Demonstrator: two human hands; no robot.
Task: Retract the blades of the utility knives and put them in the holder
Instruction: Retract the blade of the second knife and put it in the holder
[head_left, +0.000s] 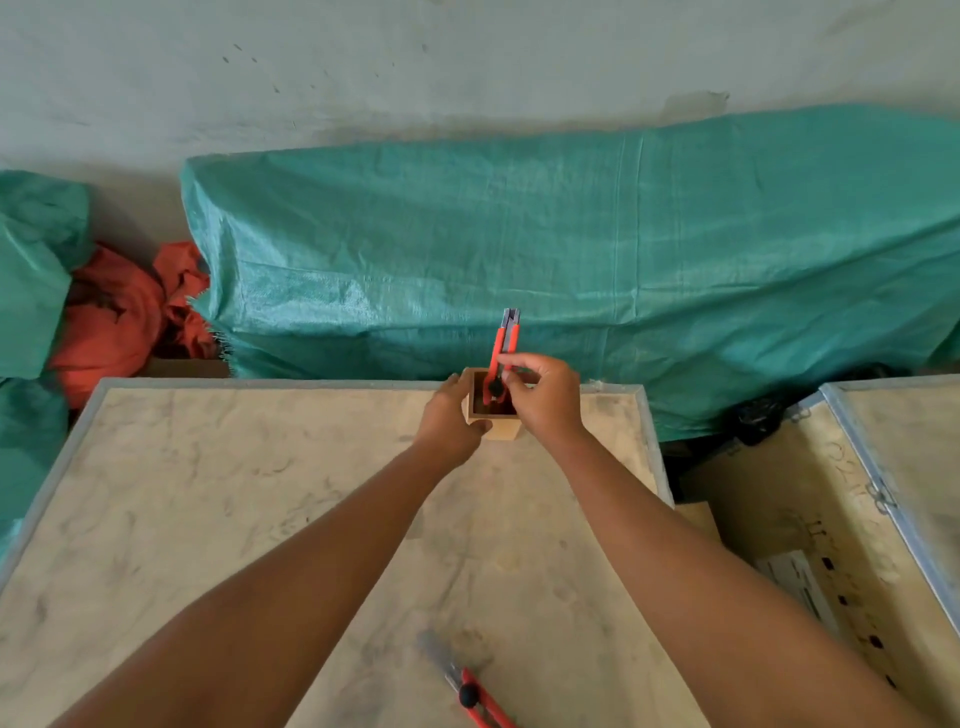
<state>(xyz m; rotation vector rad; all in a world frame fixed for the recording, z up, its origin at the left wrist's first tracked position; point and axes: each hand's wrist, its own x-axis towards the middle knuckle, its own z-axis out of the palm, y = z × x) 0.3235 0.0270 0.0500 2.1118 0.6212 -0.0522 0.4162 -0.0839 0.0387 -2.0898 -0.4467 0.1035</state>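
Step in hand: the person is lowering one red utility knife (503, 358) into the wooden holder (493, 415) at the far edge of the tabletop (208, 493).
Right hand (545, 400): its fingers are pinching the knife's body near the black slider, with the lower end already dipping inside the holder's mouth.
Left hand (449, 421): it is wrapping around the holder's left side and steadying it.
Knife axis: it is standing nearly upright, its metal tip pointing up and away; I cannot tell whether the blade is fully retracted.
Second knife (475, 693): it is lying flat near the tabletop's close edge, well apart from both hands, between the forearms, with its blade sticking out up-left.
Next move: the second knife's long axis is running diagonally, handle toward the lower right, so the right hand looks better placed to reach it.
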